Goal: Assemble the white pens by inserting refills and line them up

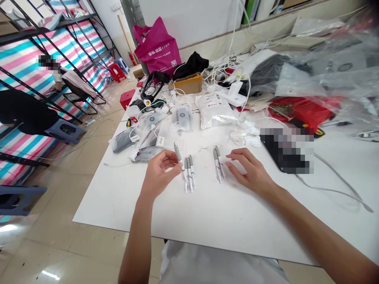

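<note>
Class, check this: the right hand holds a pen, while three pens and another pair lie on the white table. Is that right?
Not quite: in the head view the left hand holds the pen, and the right hand holds nothing. The three pens and the other pair do lie on the white table.

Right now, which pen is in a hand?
The pen in the left hand; three pens lie on the table beside that hand, and two pens beside the right hand.
</note>
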`<move>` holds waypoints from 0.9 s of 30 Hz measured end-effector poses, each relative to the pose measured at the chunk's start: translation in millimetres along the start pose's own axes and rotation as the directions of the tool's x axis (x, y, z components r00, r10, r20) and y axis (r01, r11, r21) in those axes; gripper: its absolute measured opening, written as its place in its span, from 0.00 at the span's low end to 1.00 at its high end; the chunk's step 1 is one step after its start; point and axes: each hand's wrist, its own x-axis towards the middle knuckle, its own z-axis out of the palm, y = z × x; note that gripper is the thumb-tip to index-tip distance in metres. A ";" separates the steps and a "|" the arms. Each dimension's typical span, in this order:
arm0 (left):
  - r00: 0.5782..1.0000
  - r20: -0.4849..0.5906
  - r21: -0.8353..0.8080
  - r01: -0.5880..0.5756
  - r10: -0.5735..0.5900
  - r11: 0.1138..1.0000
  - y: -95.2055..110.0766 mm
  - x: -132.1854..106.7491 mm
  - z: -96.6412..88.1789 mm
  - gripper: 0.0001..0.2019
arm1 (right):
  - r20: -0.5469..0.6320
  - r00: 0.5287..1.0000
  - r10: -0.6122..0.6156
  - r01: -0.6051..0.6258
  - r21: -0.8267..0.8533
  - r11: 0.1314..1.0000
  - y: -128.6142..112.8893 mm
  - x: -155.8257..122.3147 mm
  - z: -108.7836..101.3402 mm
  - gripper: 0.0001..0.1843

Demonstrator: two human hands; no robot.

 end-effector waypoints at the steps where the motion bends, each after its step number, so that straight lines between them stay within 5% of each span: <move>1: 1.000 0.023 -0.062 -0.009 0.011 0.998 -0.2 4.5 3.0 0.11 | -0.004 1.000 0.019 -0.018 0.046 0.999 -3.2 1.1 0.5 0.13; 4: 0.989 0.138 -0.246 -0.012 0.047 0.969 -7.2 19.6 22.2 0.14 | 0.020 0.998 0.056 -0.059 0.200 0.978 -19.4 10.2 3.0 0.15; 6: 0.976 0.210 -0.312 0.015 0.054 0.950 -13.6 28.7 39.1 0.15 | 0.135 0.986 0.094 -0.129 0.280 0.951 -32.7 20.4 6.2 0.19; 10: 0.950 0.297 -0.311 0.004 0.093 0.950 -27.9 43.6 57.5 0.16 | 0.277 0.947 0.161 -0.241 0.287 0.927 -46.8 37.3 17.4 0.13; 15: 0.998 0.047 -0.347 -0.016 0.034 0.938 -57.6 63.9 36.5 0.13 | 0.072 0.929 0.364 -0.370 0.263 0.891 -31.3 30.1 29.5 0.18; 19: 0.996 -0.086 -0.448 -0.018 -0.024 0.894 -75.1 73.2 21.6 0.12 | -0.003 0.936 0.353 -0.342 0.242 0.908 -20.0 16.8 27.9 0.19; 27: 0.996 0.029 -0.377 -0.072 0.090 0.923 -65.7 55.8 38.0 0.17 | 0.057 0.988 0.144 -0.150 0.119 0.981 -22.0 15.9 20.4 0.17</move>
